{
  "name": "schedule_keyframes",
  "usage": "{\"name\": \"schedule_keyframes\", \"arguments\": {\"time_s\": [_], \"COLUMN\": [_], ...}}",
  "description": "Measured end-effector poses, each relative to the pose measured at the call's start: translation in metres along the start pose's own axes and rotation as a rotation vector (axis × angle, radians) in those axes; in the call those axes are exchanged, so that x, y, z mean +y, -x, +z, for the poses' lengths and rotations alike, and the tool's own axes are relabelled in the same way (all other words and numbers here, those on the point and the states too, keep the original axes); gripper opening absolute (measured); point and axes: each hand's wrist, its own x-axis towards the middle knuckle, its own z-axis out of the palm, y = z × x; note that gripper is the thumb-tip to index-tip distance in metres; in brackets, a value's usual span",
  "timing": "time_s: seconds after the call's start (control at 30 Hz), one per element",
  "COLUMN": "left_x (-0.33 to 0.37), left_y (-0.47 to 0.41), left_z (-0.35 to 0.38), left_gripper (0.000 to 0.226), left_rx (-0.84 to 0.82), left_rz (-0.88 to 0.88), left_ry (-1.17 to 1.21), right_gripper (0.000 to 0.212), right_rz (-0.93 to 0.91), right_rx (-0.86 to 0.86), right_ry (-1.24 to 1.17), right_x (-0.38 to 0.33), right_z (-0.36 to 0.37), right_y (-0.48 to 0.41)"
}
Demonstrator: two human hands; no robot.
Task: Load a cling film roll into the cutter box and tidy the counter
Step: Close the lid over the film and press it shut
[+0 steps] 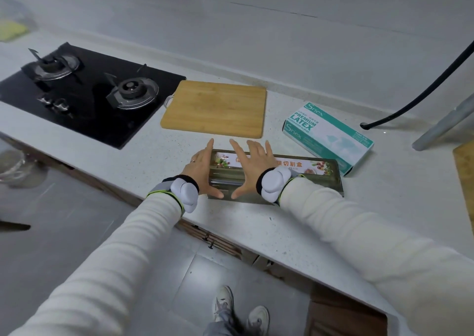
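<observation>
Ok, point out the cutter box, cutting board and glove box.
cutter box point(315, 173): head view, right part of top.
cutting board point(215, 107): head view, centre of top.
glove box point(331, 137): head view, top face.

Bench point(159, 156): pale speckled stone-look top, matt. Cutting board point(215, 108), centre: light wood, smooth, grain showed. Hob point(84, 115), upper left: black glass, glossy; its burner rings point(132, 93) were shiny metal. Glove box point(331, 137), right: printed card, slight sheen. Cutter box point(318, 179): smooth casing, printed label. Sleeves point(115, 253): cream cloth, matt.
</observation>
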Motion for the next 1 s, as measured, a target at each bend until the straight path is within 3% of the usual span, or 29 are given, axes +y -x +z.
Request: {"name": "schedule_keyframes", "arguments": {"time_s": [0.53, 1.0], "left_x": [-0.011, -0.016], "left_y": [-0.015, -0.019], "left_z": [0.002, 0.002], "left_gripper": [0.148, 0.133], "left_rx": [-0.024, 0.027], "left_rz": [0.128, 0.215], "left_ry": [-0.13, -0.255], "right_gripper": [0.132, 0.125], "right_rz": [0.057, 0.019], "right_rx": [-0.046, 0.039], "right_ry": [0.094, 0.153], "right_x": [-0.036, -0.034], "right_z": [-0.004, 0.0], "right_y": [-0.006, -0.008]}}
